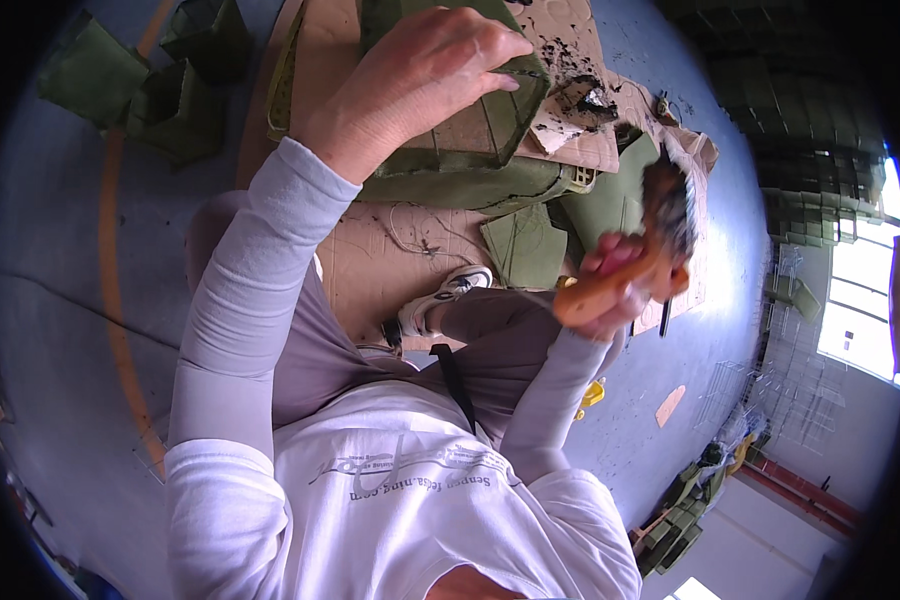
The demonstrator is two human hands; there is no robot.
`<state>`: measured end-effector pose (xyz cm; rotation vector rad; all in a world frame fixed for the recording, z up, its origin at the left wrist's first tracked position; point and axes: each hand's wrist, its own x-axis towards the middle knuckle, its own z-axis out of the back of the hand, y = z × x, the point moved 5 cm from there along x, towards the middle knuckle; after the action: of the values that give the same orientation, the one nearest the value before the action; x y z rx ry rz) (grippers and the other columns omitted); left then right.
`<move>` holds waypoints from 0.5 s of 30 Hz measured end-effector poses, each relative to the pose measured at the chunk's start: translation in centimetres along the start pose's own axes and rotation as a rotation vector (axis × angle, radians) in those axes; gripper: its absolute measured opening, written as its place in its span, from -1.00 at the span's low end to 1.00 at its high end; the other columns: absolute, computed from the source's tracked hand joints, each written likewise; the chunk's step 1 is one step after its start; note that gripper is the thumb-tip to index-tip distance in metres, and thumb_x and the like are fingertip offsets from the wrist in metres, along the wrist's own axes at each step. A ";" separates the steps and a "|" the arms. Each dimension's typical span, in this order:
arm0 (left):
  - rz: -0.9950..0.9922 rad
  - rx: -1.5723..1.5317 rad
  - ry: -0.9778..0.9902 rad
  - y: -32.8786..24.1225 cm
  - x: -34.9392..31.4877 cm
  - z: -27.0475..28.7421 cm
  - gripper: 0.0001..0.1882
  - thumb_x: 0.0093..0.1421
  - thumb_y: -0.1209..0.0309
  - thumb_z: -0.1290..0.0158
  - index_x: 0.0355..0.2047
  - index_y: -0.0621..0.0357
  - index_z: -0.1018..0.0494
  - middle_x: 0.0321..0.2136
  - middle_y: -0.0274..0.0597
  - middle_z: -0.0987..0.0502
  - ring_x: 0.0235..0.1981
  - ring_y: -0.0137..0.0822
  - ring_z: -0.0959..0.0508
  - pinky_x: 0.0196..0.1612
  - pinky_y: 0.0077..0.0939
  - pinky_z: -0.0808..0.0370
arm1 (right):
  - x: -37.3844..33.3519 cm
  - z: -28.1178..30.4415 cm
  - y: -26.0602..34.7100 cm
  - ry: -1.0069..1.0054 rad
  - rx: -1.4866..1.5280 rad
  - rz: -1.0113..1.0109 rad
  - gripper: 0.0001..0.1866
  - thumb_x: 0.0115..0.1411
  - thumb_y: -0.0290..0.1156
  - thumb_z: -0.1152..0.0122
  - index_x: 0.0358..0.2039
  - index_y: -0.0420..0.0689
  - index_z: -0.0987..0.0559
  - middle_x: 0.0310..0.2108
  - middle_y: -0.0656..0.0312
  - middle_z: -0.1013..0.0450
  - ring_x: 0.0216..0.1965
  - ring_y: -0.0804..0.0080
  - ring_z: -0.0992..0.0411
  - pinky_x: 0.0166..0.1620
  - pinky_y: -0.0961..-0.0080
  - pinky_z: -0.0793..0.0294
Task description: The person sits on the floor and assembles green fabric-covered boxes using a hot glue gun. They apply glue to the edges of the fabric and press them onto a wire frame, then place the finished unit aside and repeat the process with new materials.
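My left hand (420, 80) is closed, its thumb and fingers pinched at the edge of an open green box (528, 115) with stiff, felt-like walls. That box rests on a larger green piece (450, 188) in front of my legs. To the right, my right hand (610, 318) grips a brush (595, 293) by its orange handle. Its dark bristles (670, 205) point up and away from me, smeared by motion. The brush is apart from the box. Flat green pieces (526, 247) lie below the box, between it and my shoe.
Brown cardboard (355, 255) covers the floor under the work. Black scraps and a dark-smeared lump (585, 103) lie at the far right of it. Several green boxes (175, 105) stand at the far left. Stacked green pieces (810, 120) and wire racks (800, 395) line the right side.
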<state>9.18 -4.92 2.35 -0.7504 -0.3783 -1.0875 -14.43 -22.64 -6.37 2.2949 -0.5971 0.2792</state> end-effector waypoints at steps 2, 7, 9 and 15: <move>-0.027 0.030 -0.029 -0.2 -0.3 0.0 -0.62 -0.01 0.30 -0.19 -0.14 0.04 -0.49 -0.21 -0.23 -0.55 -0.17 -0.20 -0.54 -0.10 -0.39 -0.48 | -1.9 -1.1 -1.0 -0.002 -0.079 -0.151 -0.47 -0.16 -0.56 -0.24 -0.10 -0.19 -0.32 -0.11 0.14 -0.30 -0.01 0.14 -0.31 -0.04 0.29 -0.45; -0.169 -0.054 -0.101 -0.5 -1.1 0.1 -0.41 -0.04 0.36 -0.24 0.02 0.12 -0.29 -0.13 -0.07 -0.48 -0.14 -0.18 -0.52 -0.12 -0.41 -0.47 | -2.5 -4.3 -2.9 -0.222 -0.439 -0.516 -0.47 -0.20 -0.54 -0.20 -0.11 -0.25 -0.39 -0.23 0.05 -0.40 -0.10 0.04 -0.41 -0.05 0.28 -0.43; -0.172 0.050 -0.141 -0.4 -1.9 -1.5 -0.58 -0.03 0.31 -0.21 -0.12 0.01 -0.42 -0.22 -0.30 -0.51 -0.18 -0.23 -0.52 -0.11 -0.39 -0.49 | -1.2 -6.1 -3.5 -0.285 -0.525 -0.556 -0.47 -0.17 -0.60 -0.17 -0.08 -0.28 -0.38 -0.19 0.03 -0.40 -0.08 0.08 -0.41 -0.04 0.29 -0.43; -0.239 -0.154 -0.205 -0.8 -3.1 -2.8 -0.49 -0.11 0.40 -0.27 -0.12 0.02 -0.33 -0.19 -0.30 -0.46 -0.14 -0.24 -0.48 -0.06 -0.37 -0.47 | 0.2 -7.1 -4.9 -0.296 -0.710 -0.670 -0.58 0.02 -0.66 -0.17 -0.05 -0.30 -0.39 -0.19 0.13 -0.45 -0.12 0.44 -0.41 -0.06 0.52 -0.42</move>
<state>6.92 -5.06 -1.21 -0.9752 -0.5745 -1.2786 -12.00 -14.58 -4.27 1.7082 -0.0121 -0.5246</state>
